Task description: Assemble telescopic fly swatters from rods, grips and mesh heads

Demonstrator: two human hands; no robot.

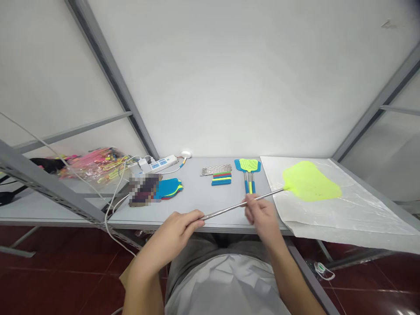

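Yellow swatter head (pixel 311 181) is over the white sheet (pixel 302 218), left hand (pixel 182 225) closed on the metal rod (pixel 226 211), right hand (pixel 260 214) pinching it midway — rod-handling step, I'd guess, so next move wants a steady grip.

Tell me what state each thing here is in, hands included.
Left hand, gripping held rod
Right hand, gripping it
Held rod, joined to yellow swatter head
Assembled swatters, overlapping
Loose rods, lined up
Coloured tubes, lined up
Loose swatter heads, stacked
Power strip, plugs inserted
White sheet, spread out
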